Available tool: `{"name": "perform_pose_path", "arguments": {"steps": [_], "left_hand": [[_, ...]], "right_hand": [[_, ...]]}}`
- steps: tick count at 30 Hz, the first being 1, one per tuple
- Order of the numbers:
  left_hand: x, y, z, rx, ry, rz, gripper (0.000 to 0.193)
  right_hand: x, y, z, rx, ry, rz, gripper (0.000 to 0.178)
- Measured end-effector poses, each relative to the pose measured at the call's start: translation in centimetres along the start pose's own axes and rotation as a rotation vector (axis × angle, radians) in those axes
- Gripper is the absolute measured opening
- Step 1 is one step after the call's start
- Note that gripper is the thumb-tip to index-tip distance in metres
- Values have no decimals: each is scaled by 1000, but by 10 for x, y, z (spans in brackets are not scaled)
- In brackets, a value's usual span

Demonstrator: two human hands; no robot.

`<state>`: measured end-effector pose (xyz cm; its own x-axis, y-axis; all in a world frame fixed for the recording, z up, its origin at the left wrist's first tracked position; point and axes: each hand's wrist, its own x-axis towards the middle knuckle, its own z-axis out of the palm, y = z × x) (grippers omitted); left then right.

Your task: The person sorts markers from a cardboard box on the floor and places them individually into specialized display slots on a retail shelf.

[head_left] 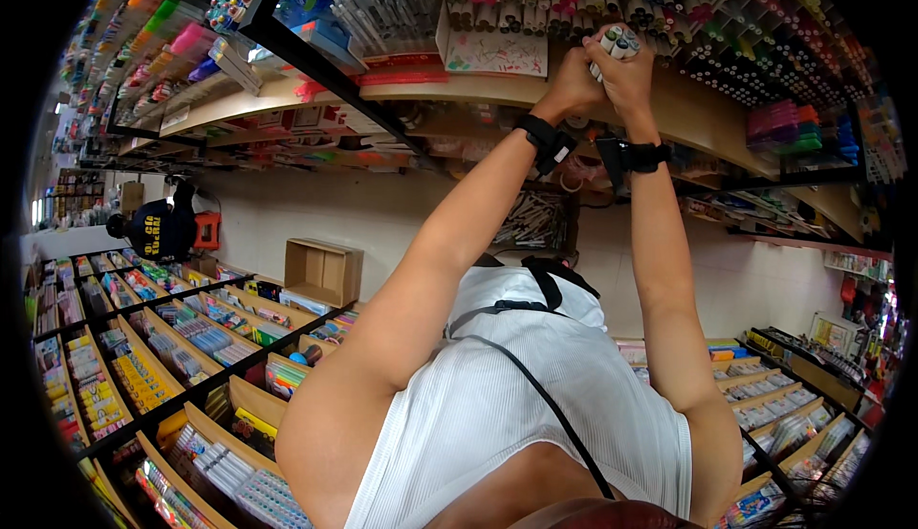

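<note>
A small bundle of markers (618, 43) is held upright in front of the upper shelf, its pale round ends showing grey, green and blue centres. My right hand (632, 77) wraps round the bundle from the right. Pressed close against it, my left hand (576, 85) is closed at the bundle's left side, and its fingertips are partly hidden. Just beyond both hands lie rows of brown-barrelled markers (535, 17) in the rack. A white card with coloured scribbles (497, 54) hangs at the shelf front, left of my hands.
A wooden shelf edge (703, 127) runs under my hands. Silver pens (387, 17) stand in a holder to the left. Below, an open cardboard box (323, 273) sits on the floor. A person in dark clothes (164, 228) is beside a red stool (207, 231) at the far left.
</note>
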<state>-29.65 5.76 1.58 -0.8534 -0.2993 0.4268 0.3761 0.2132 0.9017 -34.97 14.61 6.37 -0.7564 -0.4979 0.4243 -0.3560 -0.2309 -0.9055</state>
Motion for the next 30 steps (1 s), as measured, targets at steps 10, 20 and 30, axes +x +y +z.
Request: {"name": "perform_pose_path", "arguments": {"steps": [10,20,30], "left_hand": [[-1,4,2,-21,33,18,29],[-3,6,1,-37,27,-21,30],[0,1,1,-6,32,-12,29]], "right_hand": [[-2,1,-2,20,-14,-18,11],[-2,-1,-1,38,-17,-8,11],[-2,0,-1,87,4,-8,11]]}}
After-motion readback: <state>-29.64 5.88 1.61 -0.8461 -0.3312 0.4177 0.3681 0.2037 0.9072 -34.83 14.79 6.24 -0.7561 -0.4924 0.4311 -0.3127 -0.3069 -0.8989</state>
